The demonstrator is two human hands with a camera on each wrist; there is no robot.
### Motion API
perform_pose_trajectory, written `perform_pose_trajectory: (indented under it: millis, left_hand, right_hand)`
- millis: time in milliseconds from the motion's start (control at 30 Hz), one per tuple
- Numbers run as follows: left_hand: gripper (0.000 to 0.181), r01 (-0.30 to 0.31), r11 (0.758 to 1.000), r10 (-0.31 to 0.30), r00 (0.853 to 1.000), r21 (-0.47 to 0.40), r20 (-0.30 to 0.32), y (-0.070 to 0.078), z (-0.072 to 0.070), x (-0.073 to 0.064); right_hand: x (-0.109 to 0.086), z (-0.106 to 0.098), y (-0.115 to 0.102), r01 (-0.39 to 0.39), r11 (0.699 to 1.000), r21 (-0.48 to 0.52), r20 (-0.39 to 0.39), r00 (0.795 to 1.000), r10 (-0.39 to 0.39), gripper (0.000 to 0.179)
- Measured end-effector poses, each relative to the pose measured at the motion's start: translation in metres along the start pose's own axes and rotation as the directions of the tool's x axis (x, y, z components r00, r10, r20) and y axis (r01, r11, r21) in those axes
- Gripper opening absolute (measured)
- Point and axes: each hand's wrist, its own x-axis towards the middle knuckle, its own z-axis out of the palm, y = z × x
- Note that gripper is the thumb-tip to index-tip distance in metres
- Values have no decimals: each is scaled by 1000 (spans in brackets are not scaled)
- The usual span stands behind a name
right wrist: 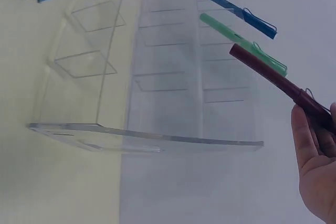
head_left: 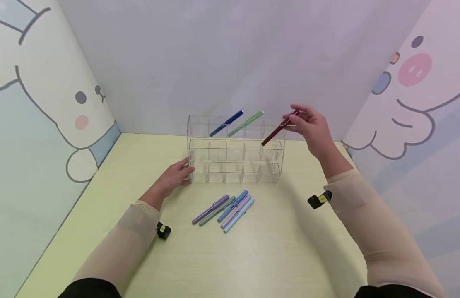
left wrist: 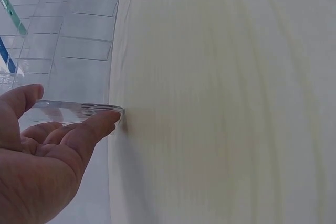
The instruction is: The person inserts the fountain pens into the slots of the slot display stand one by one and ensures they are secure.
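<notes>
A clear acrylic pen rack (head_left: 235, 155) with tiered compartments stands on the table. My left hand (head_left: 174, 178) grips its left side panel, thumb on one face and fingers on the other in the left wrist view (left wrist: 58, 156). Above the rack's right end, my right hand (head_left: 308, 126) pinches a dark red pen (head_left: 274, 133) near its clip end, with the pen slanting down to the left over the upper tier. A dark blue pen (head_left: 227, 123) and a light green pen (head_left: 246, 123) lean in the top row, left of the red one.
Several pens lie side by side on the table in front of the rack: purple (head_left: 210, 209), grey-green (head_left: 217, 211), blue (head_left: 232, 206), lilac (head_left: 235, 212) and light blue (head_left: 239, 216). A pale wall (head_left: 230, 58) rises behind, and cartoon-printed panels (head_left: 47, 103) flank both sides.
</notes>
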Motion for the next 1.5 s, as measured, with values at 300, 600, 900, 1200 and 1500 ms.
perform_pose_trajectory:
  millis: [300, 600, 900, 1200, 1500]
  left_hand:
    - [66, 4, 1000, -4, 1000, 19, -3, 0, 2, -1]
    - [65, -2, 1000, 2, 1000, 12, 4, 0, 5, -2]
    - [67, 12, 1000, -12, 1000, -13, 28, 6, 5, -5]
    - [67, 7, 1000, -7, 1000, 4, -4, -3, 2, 0]
    - [67, 3, 1000, -3, 1000, 0, -13, -4, 3, -2]
  right_hand:
    - [24, 1, -15, 101, 983, 155, -165, 983, -75, 38]
    - [30, 7, -8, 138, 986, 96, -202, 972, -117, 33]
    - [26, 8, 8, 75, 996, 58, -177, 982, -64, 29]
    - [22, 18, 19, 19, 1000, 1, -146, 989, -19, 29]
    - [22, 22, 25, -43, 998, -40, -116, 993, 38, 34]
